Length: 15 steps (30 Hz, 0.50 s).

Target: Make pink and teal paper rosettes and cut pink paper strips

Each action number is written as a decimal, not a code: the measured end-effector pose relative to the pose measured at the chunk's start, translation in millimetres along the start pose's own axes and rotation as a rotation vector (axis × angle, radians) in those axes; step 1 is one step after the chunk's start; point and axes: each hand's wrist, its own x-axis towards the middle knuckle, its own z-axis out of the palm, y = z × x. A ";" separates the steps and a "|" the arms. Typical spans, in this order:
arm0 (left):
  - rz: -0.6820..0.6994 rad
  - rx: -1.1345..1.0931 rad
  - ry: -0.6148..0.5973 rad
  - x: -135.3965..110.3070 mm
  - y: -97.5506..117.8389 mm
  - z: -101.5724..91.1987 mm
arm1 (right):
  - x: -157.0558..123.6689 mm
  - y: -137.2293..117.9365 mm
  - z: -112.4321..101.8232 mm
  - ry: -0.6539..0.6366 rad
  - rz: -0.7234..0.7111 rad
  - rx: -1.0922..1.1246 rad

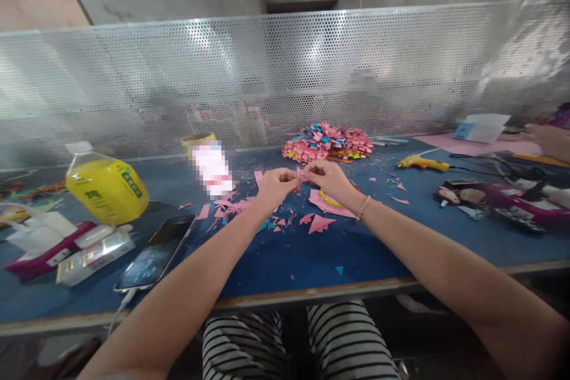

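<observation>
A small piece of pink paper is pinched between my two hands above the blue table. My left hand has its thumb and fingers closed on the paper's left side. On the other side, my right hand grips it with closed fingertips. Below my right hand lies a pink sheet with something yellow on it, perhaps scissor handles, partly hidden. Cut pink pieces and pink scraps are strewn around both hands. Behind them sits a heap of pink and blue fringed paper.
A phone on a cable, a purple tissue pack and a large yellow bottle stand at left. At right lie a yellow glue gun and tangled cables. A perforated metal screen closes the back. Someone's hand shows far right.
</observation>
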 end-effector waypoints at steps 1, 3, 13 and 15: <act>0.008 0.004 -0.011 -0.2 0.8 0.0 | 0.4 0.2 -1.1 -0.009 -0.013 -0.025; -0.018 -0.056 -0.025 0.1 2.3 0.5 | 0.9 -0.7 -3.2 -0.034 -0.052 -0.061; -0.494 -0.584 -0.171 0.3 6.5 -0.7 | 0.2 -13.0 -13.7 -0.123 -0.298 -0.096; -0.464 -0.596 -0.179 0.4 7.6 -1.3 | -0.2 -12.0 -14.9 -0.108 -0.357 -0.104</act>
